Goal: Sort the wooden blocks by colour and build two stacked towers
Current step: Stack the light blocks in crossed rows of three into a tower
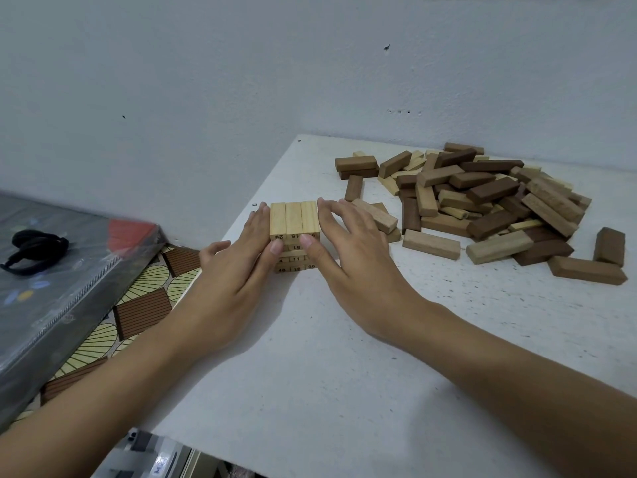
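white counter (310, 357) by a pale wall (206, 81) carries the light-block tower (294, 219), apparently four layers. left hand (238, 267) and right hand (348, 250) press its sides with straight fingers. mixed block pile (482, 198) lies near, on the right.

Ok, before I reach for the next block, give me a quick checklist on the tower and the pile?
1. Top layer of light tower: three blocks side by side, ends flush: ok.
2. Tower colour: only light blocks show: ok.
3. Hands free: left hand and right hand both press the tower's sides: not ok.
4. Lower layers square: hands cover part: cannot tell.
5. Pile sorted: light and dark mixed: not ok.
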The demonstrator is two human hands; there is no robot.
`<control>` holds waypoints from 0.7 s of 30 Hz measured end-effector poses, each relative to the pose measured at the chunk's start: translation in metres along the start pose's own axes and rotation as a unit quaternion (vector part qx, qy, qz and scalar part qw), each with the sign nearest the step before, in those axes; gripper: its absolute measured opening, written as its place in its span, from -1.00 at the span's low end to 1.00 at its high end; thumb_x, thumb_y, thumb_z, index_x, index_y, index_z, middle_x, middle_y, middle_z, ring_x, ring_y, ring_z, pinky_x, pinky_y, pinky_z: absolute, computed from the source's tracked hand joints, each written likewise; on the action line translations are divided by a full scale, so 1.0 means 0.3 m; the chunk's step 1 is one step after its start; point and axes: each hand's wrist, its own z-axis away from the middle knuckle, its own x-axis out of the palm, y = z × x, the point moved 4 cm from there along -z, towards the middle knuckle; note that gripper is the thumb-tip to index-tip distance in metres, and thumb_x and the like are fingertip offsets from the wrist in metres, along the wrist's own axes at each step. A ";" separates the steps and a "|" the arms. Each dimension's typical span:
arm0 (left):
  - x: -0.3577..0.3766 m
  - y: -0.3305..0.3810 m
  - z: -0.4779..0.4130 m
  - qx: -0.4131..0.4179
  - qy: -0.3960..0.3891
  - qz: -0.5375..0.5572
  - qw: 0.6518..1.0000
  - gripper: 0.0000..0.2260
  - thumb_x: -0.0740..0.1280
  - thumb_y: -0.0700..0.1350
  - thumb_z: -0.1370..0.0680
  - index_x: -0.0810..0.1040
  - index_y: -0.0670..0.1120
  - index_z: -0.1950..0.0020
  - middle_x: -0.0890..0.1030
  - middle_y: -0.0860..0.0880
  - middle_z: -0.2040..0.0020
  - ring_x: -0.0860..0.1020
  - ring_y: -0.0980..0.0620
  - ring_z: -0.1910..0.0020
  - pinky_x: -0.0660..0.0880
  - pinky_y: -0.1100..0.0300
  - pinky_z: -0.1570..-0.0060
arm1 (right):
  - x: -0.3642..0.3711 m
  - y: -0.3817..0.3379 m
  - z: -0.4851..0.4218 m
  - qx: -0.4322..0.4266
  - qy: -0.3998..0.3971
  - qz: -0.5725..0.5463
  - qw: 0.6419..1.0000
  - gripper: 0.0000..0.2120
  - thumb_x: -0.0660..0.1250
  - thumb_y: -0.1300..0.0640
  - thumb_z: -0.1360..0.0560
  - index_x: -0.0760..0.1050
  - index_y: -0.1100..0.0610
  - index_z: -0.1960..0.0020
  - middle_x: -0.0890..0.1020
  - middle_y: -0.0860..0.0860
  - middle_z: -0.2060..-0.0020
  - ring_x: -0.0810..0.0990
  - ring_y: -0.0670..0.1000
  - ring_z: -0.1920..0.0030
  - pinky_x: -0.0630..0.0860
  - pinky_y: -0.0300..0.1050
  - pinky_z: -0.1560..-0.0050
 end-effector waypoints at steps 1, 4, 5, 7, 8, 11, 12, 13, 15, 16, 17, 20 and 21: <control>0.000 0.001 0.001 -0.001 0.000 0.002 1.000 -0.40 -0.11 0.25 -0.64 0.04 0.12 -0.67 0.25 0.18 -0.60 0.17 0.19 -0.58 -0.03 0.14 -0.51 | 0.001 0.000 -0.001 0.000 0.001 0.001 1.000 -0.44 -0.01 -0.15 -0.69 0.07 0.04 -0.62 0.15 -0.09 -0.56 -0.08 -0.14 -0.56 -0.01 -0.03 -0.48; -0.002 0.002 0.003 -0.004 0.001 0.010 1.000 -0.40 -0.10 0.24 -0.64 0.00 0.13 -0.67 0.30 0.12 -0.59 0.18 0.18 -0.58 -0.03 0.14 -0.51 | 0.003 0.000 -0.003 -0.002 0.003 0.003 1.000 -0.45 -0.01 -0.14 -0.69 0.09 0.04 -0.62 0.15 -0.09 -0.55 -0.07 -0.13 -0.56 -0.01 -0.03 -0.48; -0.002 0.002 0.003 -0.004 0.001 0.011 1.000 -0.40 -0.10 0.24 -0.64 -0.01 0.13 -0.67 0.32 0.11 -0.58 0.19 0.16 -0.58 -0.02 0.13 -0.51 | 0.002 0.000 -0.003 -0.002 0.003 0.004 1.000 -0.45 -0.01 -0.14 -0.69 0.09 0.04 -0.62 0.16 -0.10 -0.55 -0.07 -0.13 -0.56 -0.01 -0.02 -0.48; -0.001 0.003 0.004 -0.004 0.000 0.010 1.000 -0.40 -0.11 0.24 -0.64 -0.01 0.13 -0.67 0.33 0.10 -0.58 0.20 0.16 -0.58 -0.01 0.11 -0.51 | 0.001 0.002 -0.005 -0.003 0.004 0.008 1.000 -0.46 -0.01 -0.14 -0.69 0.10 0.04 -0.62 0.16 -0.10 -0.55 -0.06 -0.12 -0.56 0.00 -0.01 -0.49; 0.000 0.002 0.004 -0.003 0.000 0.008 1.000 -0.40 -0.11 0.24 -0.64 -0.01 0.13 -0.67 0.33 0.09 -0.58 0.20 0.15 -0.57 -0.01 0.11 -0.51 | 0.002 0.003 -0.006 -0.004 0.003 0.010 1.000 -0.45 -0.01 -0.15 -0.69 0.11 0.03 -0.62 0.16 -0.09 -0.55 -0.06 -0.12 -0.56 0.00 -0.01 -0.48; 0.001 0.000 0.003 -0.004 0.003 0.006 1.000 -0.40 -0.11 0.24 -0.64 -0.01 0.12 -0.68 0.32 0.11 -0.58 0.19 0.17 -0.58 -0.01 0.14 -0.50 | 0.005 0.005 -0.007 -0.005 0.006 0.010 1.000 -0.45 -0.02 -0.15 -0.69 0.12 0.03 -0.62 0.17 -0.09 -0.54 -0.04 -0.11 -0.56 0.02 -0.01 -0.47; 0.001 -0.001 0.003 -0.003 0.004 0.005 1.000 -0.40 -0.11 0.24 -0.64 0.00 0.12 -0.68 0.32 0.12 -0.58 0.19 0.17 -0.58 -0.02 0.13 -0.51 | 0.006 0.005 -0.007 -0.006 0.007 0.011 1.000 -0.46 -0.02 -0.15 -0.69 0.13 0.03 -0.61 0.18 -0.09 -0.54 -0.03 -0.10 -0.56 0.03 0.00 -0.48; 0.001 -0.001 0.002 -0.002 0.003 0.003 1.000 -0.40 -0.12 0.24 -0.64 0.00 0.12 -0.68 0.32 0.12 -0.59 0.20 0.17 -0.58 -0.02 0.13 -0.51 | 0.006 0.006 -0.008 -0.006 0.008 0.011 1.000 -0.46 -0.02 -0.15 -0.69 0.14 0.03 -0.61 0.19 -0.09 -0.54 -0.02 -0.09 -0.56 0.04 0.01 -0.48; 0.000 -0.001 0.003 0.002 0.003 -0.002 1.000 -0.40 -0.12 0.25 -0.64 0.01 0.12 -0.68 0.31 0.12 -0.59 0.20 0.17 -0.58 -0.01 0.13 -0.51 | 0.007 0.007 -0.009 -0.007 0.010 0.011 1.000 -0.46 -0.02 -0.16 -0.68 0.15 0.03 -0.61 0.20 -0.09 -0.54 -0.01 -0.07 -0.56 0.07 0.03 -0.50; -0.001 0.000 0.003 0.003 0.003 -0.001 1.000 -0.40 -0.12 0.25 -0.64 0.01 0.12 -0.68 0.31 0.11 -0.59 0.21 0.16 -0.58 0.00 0.12 -0.51 | 0.006 0.008 -0.009 -0.008 0.011 0.011 1.000 -0.46 -0.02 -0.16 -0.68 0.15 0.02 -0.61 0.19 -0.09 -0.54 -0.01 -0.07 -0.56 0.07 0.05 -0.50; -0.003 0.001 0.003 0.003 0.002 0.002 1.000 -0.40 -0.12 0.25 -0.64 0.01 0.12 -0.68 0.32 0.11 -0.58 0.21 0.15 -0.58 0.00 0.12 -0.51 | 0.006 0.008 -0.008 -0.008 0.010 0.009 1.000 -0.45 -0.02 -0.17 -0.68 0.14 0.02 -0.61 0.19 -0.10 -0.54 -0.01 -0.08 -0.56 0.06 0.05 -0.51; -0.012 0.015 0.006 0.005 0.003 0.013 1.000 -0.40 -0.06 0.26 -0.64 0.02 0.12 -0.67 0.29 0.13 -0.60 0.17 0.19 -0.59 0.01 0.02 -0.55 | 0.000 0.007 -0.002 0.000 0.001 -0.018 1.000 -0.41 -0.01 -0.19 -0.67 0.04 0.00 -0.63 0.14 -0.10 -0.56 -0.06 -0.14 -0.56 -0.01 -0.01 -0.54; -0.018 0.022 0.008 0.005 0.009 0.023 1.000 -0.40 -0.03 0.26 -0.64 0.03 0.13 -0.67 0.28 0.14 -0.61 0.16 0.21 -0.59 0.04 -0.03 -0.56 | -0.004 0.007 0.000 0.003 -0.001 -0.031 1.000 -0.40 -0.01 -0.20 -0.67 0.02 -0.01 -0.63 0.13 -0.11 -0.57 -0.07 -0.15 -0.56 -0.02 -0.03 -0.54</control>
